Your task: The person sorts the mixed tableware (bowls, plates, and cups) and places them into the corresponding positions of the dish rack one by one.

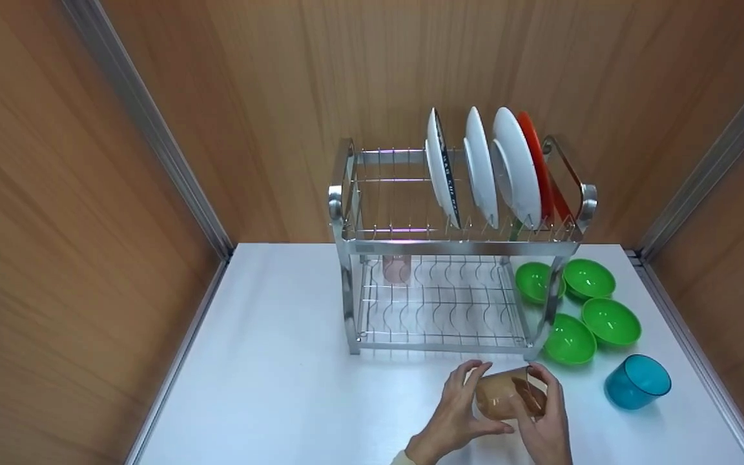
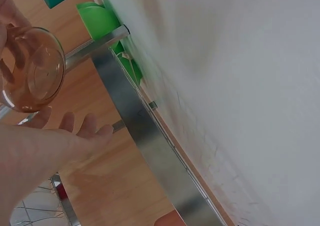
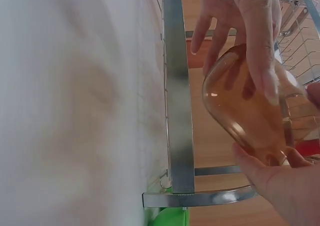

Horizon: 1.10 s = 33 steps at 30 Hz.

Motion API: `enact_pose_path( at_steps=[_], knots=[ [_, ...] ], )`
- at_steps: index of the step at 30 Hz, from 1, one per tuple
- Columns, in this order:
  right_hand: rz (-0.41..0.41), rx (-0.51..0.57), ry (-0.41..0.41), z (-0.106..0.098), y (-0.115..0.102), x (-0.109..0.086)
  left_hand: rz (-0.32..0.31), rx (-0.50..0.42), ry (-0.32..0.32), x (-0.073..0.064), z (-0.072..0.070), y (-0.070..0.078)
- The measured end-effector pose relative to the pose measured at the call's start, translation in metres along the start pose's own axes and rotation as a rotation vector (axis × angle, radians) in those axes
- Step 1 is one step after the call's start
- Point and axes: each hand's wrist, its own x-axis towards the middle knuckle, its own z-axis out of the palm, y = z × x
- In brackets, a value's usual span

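An amber see-through glass (image 1: pixel 500 395) lies tilted on its side in the air, just in front of the rack. My right hand (image 1: pixel 547 413) grips it at its right end, fingers over the top and thumb across its near side. At its left end my left hand (image 1: pixel 453 410) has its fingers spread and thumb apart. In the left wrist view, the left hand (image 2: pixel 55 146) stretches its fingers beneath the glass (image 2: pixel 35 70). Whether the left hand touches it is hard to tell. The right wrist view shows the glass (image 3: pixel 245 105) between both hands.
A two-tier metal dish rack (image 1: pixel 436 248) holds white plates (image 1: pixel 480 171) and a red plate (image 1: pixel 535 165) upright on top. A pinkish cup (image 1: pixel 396 268) stands on its lower tier. Several green bowls (image 1: pixel 611 321) and a blue cup (image 1: pixel 630 384) are at the right. Wooden walls enclose the white table (image 1: pixel 268 361).
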Motion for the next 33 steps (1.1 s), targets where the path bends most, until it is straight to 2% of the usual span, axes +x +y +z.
enact_pose_path(
  at_steps=[6, 10, 14, 16, 19, 23, 25, 28, 31, 33],
  knots=[
    [0.027, 0.010, -0.007, 0.005, -0.001, -0.001, 0.045, -0.070, 0.016, -0.002, 0.002, -0.002],
    [-0.018, 0.025, 0.002, 0.006, 0.001, -0.003, 0.084, -0.129, 0.007, -0.002, 0.001, -0.004],
    [-0.058, -0.012, 0.012, 0.004, 0.002, -0.004, 0.096, -0.262, -0.031, 0.000, -0.002, -0.004],
    [-0.072, -0.019, 0.013, 0.003, 0.003, -0.004, 0.069, -0.360, -0.063, 0.001, -0.004, -0.003],
    [-0.102, 0.010, 0.012, 0.001, 0.005, -0.005, -0.014, -0.509, -0.103, 0.002, -0.007, -0.001],
    [-0.119, 0.032, 0.004, -0.001, 0.006, -0.004, -0.100, -0.639, -0.120, 0.004, -0.010, 0.002],
    [-0.095, 0.023, -0.012, -0.002, 0.006, -0.003, -0.103, -0.663, -0.112, 0.004, -0.011, 0.002],
    [-0.058, -0.031, -0.031, -0.004, 0.005, -0.003, -0.075, -0.669, -0.092, 0.004, -0.011, 0.002],
    [-0.070, -0.035, -0.044, -0.005, 0.007, -0.004, -0.049, -0.657, -0.062, 0.003, -0.012, 0.002],
    [-0.091, 0.016, -0.063, -0.004, 0.010, -0.005, -0.047, -0.653, -0.042, 0.003, -0.013, 0.003]
  ],
)
